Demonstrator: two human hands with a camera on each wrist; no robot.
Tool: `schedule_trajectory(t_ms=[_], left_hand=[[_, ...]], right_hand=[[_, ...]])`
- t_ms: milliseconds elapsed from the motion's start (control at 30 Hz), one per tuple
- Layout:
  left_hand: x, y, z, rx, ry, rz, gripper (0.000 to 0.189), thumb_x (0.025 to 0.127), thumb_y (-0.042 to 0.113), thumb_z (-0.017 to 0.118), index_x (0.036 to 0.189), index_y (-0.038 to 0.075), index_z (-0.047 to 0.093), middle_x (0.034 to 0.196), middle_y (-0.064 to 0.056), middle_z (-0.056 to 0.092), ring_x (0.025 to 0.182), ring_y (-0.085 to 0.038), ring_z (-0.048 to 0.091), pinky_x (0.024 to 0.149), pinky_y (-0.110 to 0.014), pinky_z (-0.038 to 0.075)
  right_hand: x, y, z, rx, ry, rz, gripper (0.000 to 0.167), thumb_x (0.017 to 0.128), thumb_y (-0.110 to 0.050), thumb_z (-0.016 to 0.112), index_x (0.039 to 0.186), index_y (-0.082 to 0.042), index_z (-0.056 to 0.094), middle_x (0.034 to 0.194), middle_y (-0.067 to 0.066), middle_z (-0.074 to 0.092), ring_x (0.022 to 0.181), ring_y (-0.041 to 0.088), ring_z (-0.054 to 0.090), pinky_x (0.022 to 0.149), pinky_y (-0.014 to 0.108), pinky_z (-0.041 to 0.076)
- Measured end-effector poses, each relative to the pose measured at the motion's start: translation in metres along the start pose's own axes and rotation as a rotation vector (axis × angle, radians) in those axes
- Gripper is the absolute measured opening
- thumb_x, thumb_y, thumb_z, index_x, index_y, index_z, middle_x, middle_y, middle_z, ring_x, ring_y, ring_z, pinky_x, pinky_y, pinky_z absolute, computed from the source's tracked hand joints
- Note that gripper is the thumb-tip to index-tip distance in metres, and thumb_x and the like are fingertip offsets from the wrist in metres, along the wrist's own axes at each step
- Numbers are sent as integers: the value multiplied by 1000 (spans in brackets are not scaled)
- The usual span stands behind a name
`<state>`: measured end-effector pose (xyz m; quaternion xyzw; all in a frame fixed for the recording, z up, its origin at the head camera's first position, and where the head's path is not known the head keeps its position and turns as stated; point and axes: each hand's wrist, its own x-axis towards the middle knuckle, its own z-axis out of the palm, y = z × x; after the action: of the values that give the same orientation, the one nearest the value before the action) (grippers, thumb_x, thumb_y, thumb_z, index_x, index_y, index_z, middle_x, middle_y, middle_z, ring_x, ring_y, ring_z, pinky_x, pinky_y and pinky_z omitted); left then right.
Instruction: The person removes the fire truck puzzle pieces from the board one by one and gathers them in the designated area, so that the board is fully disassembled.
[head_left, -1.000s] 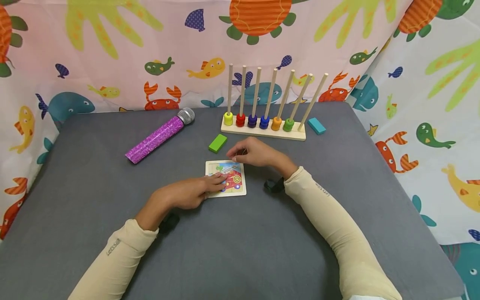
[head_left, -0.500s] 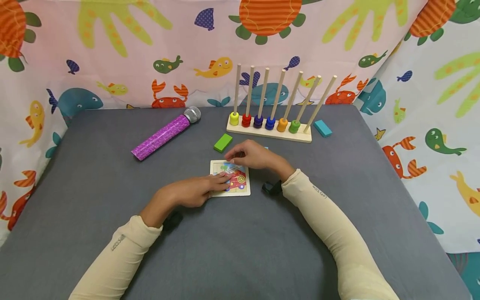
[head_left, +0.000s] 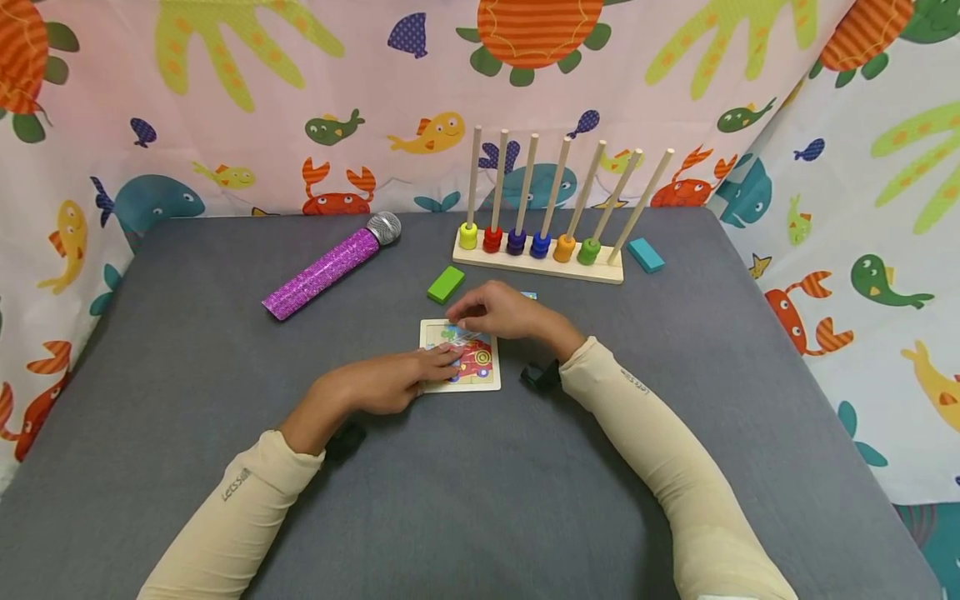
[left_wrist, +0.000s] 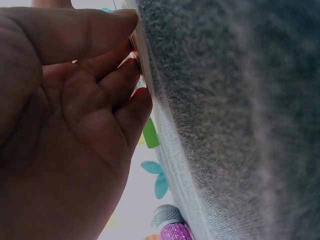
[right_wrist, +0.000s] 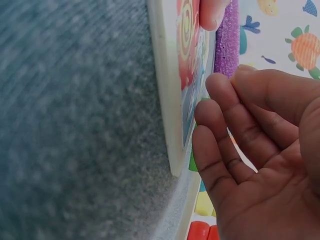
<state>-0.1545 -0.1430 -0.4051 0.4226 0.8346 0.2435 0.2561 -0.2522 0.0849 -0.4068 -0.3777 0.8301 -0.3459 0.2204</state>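
A square wooden picture puzzle [head_left: 478, 362] showing a red fire truck with a ladder lies flat mid-table in the head view. My left hand [head_left: 386, 382] rests with its fingers extended over the puzzle's left part; in the left wrist view the thumb [left_wrist: 95, 35] comes up to the board's edge. My right hand [head_left: 502, 310] hovers at the far edge, fingers bent and thumb tip close to the index fingertip, with nothing visible between them. A small light blue piece [head_left: 530, 295] is partly hidden behind this hand. The puzzle's pale side edge [right_wrist: 167, 100] shows in the right wrist view.
Beyond the puzzle lie a green block [head_left: 446, 284] and a wooden peg stand [head_left: 498, 262] with coloured rings and tall rods. A blue block [head_left: 646, 256] is right of the stand. A glittery purple microphone [head_left: 322, 273] lies at left. A patterned curtain [head_left: 255, 158] hangs behind.
The head view shifted slightly between the first two frames. The right hand has edged slightly left along the puzzle's far edge, uncovering more of the light blue piece. The left hand stays put.
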Motion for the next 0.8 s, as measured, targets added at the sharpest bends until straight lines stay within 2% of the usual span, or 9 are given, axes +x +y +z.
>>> schedule_trajectory(t_ms=[400, 800], left_hand=[[0, 2, -2, 26, 13, 8, 48, 98, -5, 44, 145, 3, 44, 157, -12, 27, 145, -27, 18, 114, -47, 21], [-1, 2, -1, 15, 5, 4, 48, 98, -5, 45, 145, 4, 44, 156, -12, 28, 145, -26, 18, 113, -47, 22]], right_hand=[[5, -5, 2, 20, -32, -35, 21, 95, -6, 61, 113, -3, 72, 104, 2, 72, 93, 11, 65, 85, 28, 50], [10, -6, 8, 5, -68, 7, 23, 95, -7, 62, 116, -5, 71, 106, 1, 70, 91, 12, 61, 86, 28, 49]])
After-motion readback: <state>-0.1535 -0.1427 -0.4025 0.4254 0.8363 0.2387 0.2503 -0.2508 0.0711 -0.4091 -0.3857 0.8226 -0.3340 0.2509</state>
